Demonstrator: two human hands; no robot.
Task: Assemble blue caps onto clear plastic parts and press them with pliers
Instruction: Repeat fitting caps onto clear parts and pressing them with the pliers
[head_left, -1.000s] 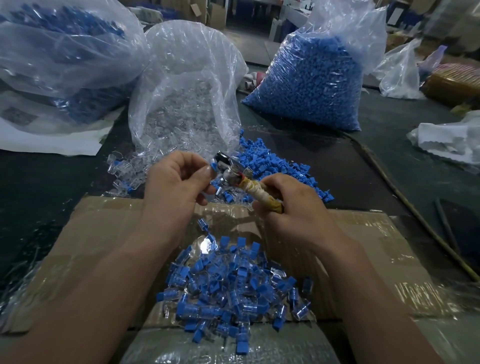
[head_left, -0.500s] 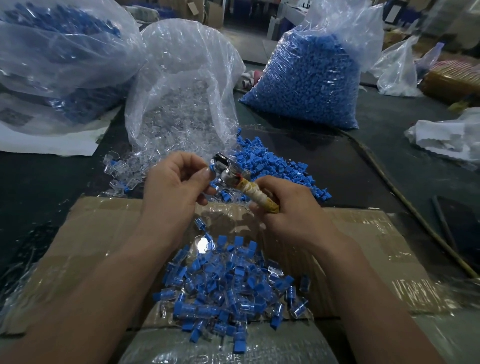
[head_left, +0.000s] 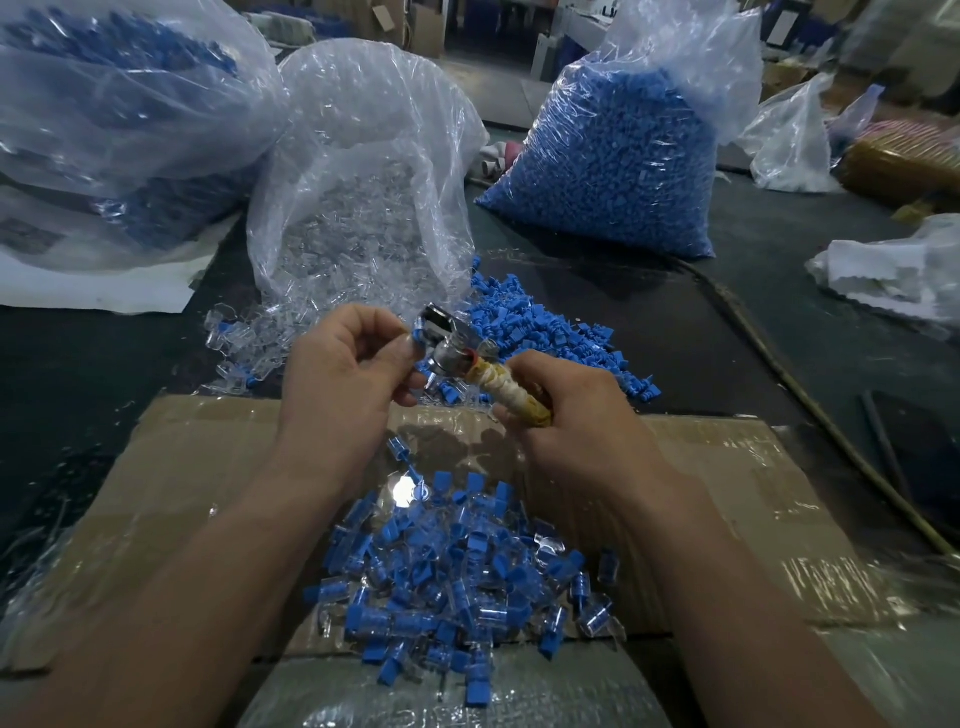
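Blue plastic pretty much everywhere on this one. Up front, the left hand (head_left: 343, 374) is curled in, thumb and fingertips pinching a small part with a blue cap (head_left: 417, 339) right against the metal head of the pliers (head_left: 449, 340). Wrapped round the handle, which is bound in yellowish tape, is the right hand (head_left: 571, 415). Can't tell if the jaws are actually closed on the part, since the thumb and the tool head hide that bit.

Both hands are held up over a flat cardboard sheet (head_left: 197, 467) with shiny clear tape on it. Lying on that, just below the hands, is a pile (head_left: 457, 582) of clear pieces with blue caps fitted.

Behind the hands, a heap of loose caps (head_left: 550, 332) sits on the dark surface (head_left: 78, 374). Just left of it, clear parts (head_left: 249, 338) spill from the mouth of a clear bag (head_left: 363, 197). Back right stands a stuffed bag of blue caps (head_left: 613, 171). Far left there's a third bag (head_left: 119, 114) with blue bits inside, sitting on a white sheet (head_left: 93, 291). Off to the right are some crumpled white plastic (head_left: 893, 270) and a cable (head_left: 769, 353) running across the surface.
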